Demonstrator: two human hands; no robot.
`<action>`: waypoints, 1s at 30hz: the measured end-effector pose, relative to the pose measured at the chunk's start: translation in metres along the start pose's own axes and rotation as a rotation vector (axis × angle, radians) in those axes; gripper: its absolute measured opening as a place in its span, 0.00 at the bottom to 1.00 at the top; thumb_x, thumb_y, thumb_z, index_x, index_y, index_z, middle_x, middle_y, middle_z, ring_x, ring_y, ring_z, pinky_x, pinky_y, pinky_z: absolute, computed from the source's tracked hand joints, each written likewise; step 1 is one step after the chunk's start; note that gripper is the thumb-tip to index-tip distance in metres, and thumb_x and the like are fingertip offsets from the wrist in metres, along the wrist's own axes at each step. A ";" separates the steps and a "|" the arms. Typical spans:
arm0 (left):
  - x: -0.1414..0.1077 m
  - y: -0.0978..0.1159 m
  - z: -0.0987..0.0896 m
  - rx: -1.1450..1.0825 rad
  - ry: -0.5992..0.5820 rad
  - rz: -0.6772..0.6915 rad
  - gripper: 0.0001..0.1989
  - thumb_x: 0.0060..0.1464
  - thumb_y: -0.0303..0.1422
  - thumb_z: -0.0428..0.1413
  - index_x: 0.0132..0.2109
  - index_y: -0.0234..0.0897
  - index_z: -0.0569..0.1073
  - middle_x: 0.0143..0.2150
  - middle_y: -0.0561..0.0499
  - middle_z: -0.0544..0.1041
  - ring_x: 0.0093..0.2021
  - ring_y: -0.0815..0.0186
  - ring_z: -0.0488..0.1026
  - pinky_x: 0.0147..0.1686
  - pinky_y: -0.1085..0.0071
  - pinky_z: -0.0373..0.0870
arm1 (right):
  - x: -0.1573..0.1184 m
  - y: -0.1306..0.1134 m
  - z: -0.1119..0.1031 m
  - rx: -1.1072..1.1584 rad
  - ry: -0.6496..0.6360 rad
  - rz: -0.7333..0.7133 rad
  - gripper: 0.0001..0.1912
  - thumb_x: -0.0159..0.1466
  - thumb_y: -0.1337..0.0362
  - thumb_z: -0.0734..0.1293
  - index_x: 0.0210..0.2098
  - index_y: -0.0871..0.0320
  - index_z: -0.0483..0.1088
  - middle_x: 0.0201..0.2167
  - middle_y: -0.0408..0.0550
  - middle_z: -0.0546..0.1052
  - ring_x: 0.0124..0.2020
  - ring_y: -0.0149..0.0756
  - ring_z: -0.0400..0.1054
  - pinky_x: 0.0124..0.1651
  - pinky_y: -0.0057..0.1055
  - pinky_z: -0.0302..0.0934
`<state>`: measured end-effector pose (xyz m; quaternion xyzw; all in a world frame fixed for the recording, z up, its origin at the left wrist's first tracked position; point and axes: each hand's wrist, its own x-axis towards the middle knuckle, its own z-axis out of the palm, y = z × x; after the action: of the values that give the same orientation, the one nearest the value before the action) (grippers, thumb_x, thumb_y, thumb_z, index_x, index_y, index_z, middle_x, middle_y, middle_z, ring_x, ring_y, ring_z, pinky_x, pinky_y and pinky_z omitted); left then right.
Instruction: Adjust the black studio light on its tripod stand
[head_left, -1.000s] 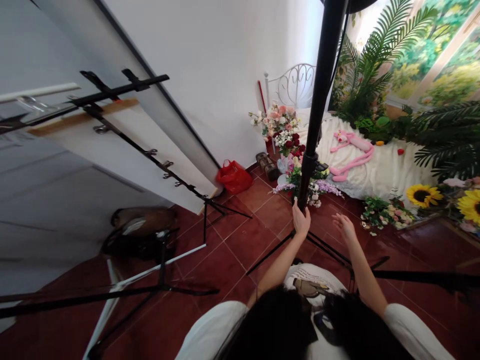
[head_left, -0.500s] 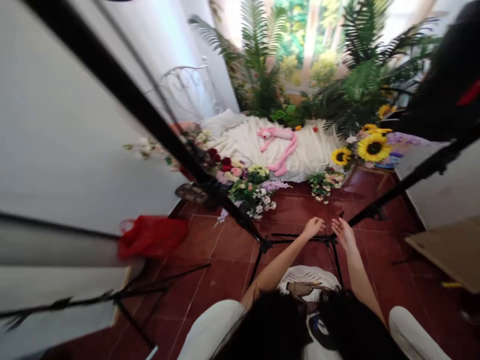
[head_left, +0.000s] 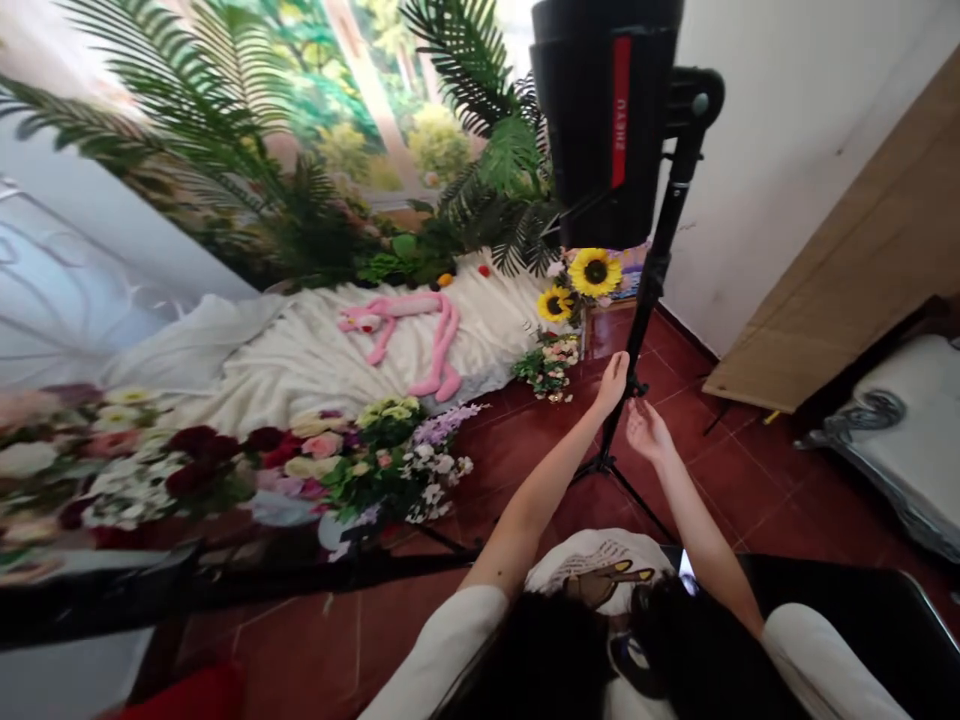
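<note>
My left hand [head_left: 614, 381] is at the pole of a black light stand [head_left: 651, 290], its fingers closed against the pole's left side. Just below and to the right, my right hand [head_left: 648, 430] is held palm up with loosely bent fingers. Its fingertips are close to a small black knob [head_left: 638, 388] on the pole, and I see nothing held in them. A large black studio light [head_left: 581, 130] with a red stripe is mounted at the top of the stand. The stand's legs [head_left: 637, 498] spread over the red tiled floor.
A pink plush toy [head_left: 409, 310] lies on a white draped cloth [head_left: 300, 345]. Artificial flowers [head_left: 360, 460], sunflowers [head_left: 595, 271] and palm fronds [head_left: 225, 110] surround it. Another black pole [head_left: 247, 580] crosses the lower left. A brown board [head_left: 832, 250] leans at the right.
The view has swung right and come nearer to the light stand. My hands, apart in the air before, are now at its pole, the left one closing against it.
</note>
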<state>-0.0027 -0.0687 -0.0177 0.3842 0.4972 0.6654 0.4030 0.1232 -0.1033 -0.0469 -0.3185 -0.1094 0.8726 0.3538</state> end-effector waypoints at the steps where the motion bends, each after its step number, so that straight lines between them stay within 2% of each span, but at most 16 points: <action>1: 0.002 0.000 0.001 -0.005 -0.039 0.007 0.29 0.58 0.57 0.48 0.45 0.36 0.74 0.32 0.51 0.75 0.26 0.71 0.70 0.28 0.74 0.70 | 0.000 -0.005 0.004 0.035 -0.021 0.019 0.07 0.64 0.62 0.67 0.37 0.58 0.75 0.28 0.44 0.81 0.27 0.26 0.75 0.33 0.20 0.70; 4: 0.007 -0.006 0.001 -0.025 -0.110 0.041 0.30 0.57 0.60 0.47 0.43 0.36 0.74 0.32 0.51 0.74 0.24 0.73 0.69 0.26 0.75 0.68 | 0.002 -0.021 0.014 0.113 -0.052 0.067 0.08 0.64 0.61 0.68 0.35 0.60 0.75 0.26 0.44 0.80 0.26 0.27 0.74 0.31 0.19 0.70; 10: 0.011 -0.013 -0.001 -0.007 -0.093 0.052 0.30 0.56 0.60 0.48 0.39 0.35 0.74 0.32 0.50 0.75 0.29 0.72 0.71 0.32 0.74 0.71 | 0.005 -0.037 0.026 0.249 -0.021 0.156 0.01 0.60 0.71 0.70 0.32 0.62 0.73 0.23 0.42 0.78 0.23 0.24 0.72 0.28 0.18 0.71; 15: 0.010 -0.012 -0.001 0.006 -0.080 0.064 0.29 0.56 0.59 0.49 0.36 0.35 0.73 0.33 0.48 0.75 0.32 0.70 0.72 0.37 0.73 0.71 | 0.009 -0.042 0.029 0.464 0.026 0.249 0.03 0.59 0.74 0.67 0.30 0.62 0.72 0.22 0.41 0.77 0.21 0.25 0.72 0.27 0.19 0.72; 20: 0.008 -0.009 0.000 0.004 -0.070 0.061 0.30 0.55 0.59 0.49 0.36 0.34 0.73 0.32 0.49 0.75 0.31 0.70 0.71 0.36 0.72 0.71 | 0.013 -0.048 0.026 0.514 0.070 0.268 0.05 0.58 0.73 0.67 0.34 0.62 0.73 0.25 0.44 0.78 0.25 0.29 0.75 0.26 0.24 0.74; 23: 0.008 -0.008 0.002 -0.015 -0.058 0.061 0.30 0.55 0.60 0.49 0.36 0.34 0.72 0.31 0.49 0.75 0.29 0.71 0.71 0.34 0.73 0.71 | 0.018 -0.049 0.026 0.429 0.128 0.232 0.05 0.60 0.72 0.66 0.36 0.63 0.74 0.25 0.44 0.78 0.24 0.28 0.75 0.26 0.22 0.73; 25: 0.007 -0.008 0.004 -0.028 -0.049 0.049 0.30 0.54 0.60 0.49 0.35 0.34 0.72 0.30 0.49 0.74 0.27 0.71 0.70 0.31 0.72 0.70 | 0.022 -0.049 0.025 0.318 0.179 0.159 0.04 0.60 0.73 0.66 0.34 0.63 0.74 0.25 0.45 0.79 0.23 0.26 0.74 0.27 0.19 0.73; 28: 0.008 -0.008 0.006 -0.023 -0.021 0.049 0.30 0.54 0.61 0.49 0.35 0.35 0.71 0.29 0.50 0.74 0.27 0.70 0.69 0.30 0.72 0.69 | 0.025 -0.045 0.023 0.036 0.224 -0.018 0.04 0.59 0.74 0.68 0.30 0.61 0.73 0.26 0.47 0.80 0.24 0.27 0.75 0.29 0.17 0.72; 30: 0.008 -0.009 0.006 0.004 -0.008 0.078 0.30 0.54 0.61 0.49 0.34 0.35 0.72 0.29 0.49 0.74 0.29 0.69 0.70 0.33 0.71 0.69 | 0.025 -0.044 0.020 -0.232 0.218 -0.161 0.07 0.55 0.75 0.71 0.27 0.59 0.71 0.26 0.46 0.80 0.25 0.29 0.75 0.29 0.20 0.73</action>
<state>0.0011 -0.0572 -0.0245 0.4067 0.4813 0.6782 0.3781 0.1209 -0.0537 -0.0251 -0.4401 -0.1956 0.7832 0.3933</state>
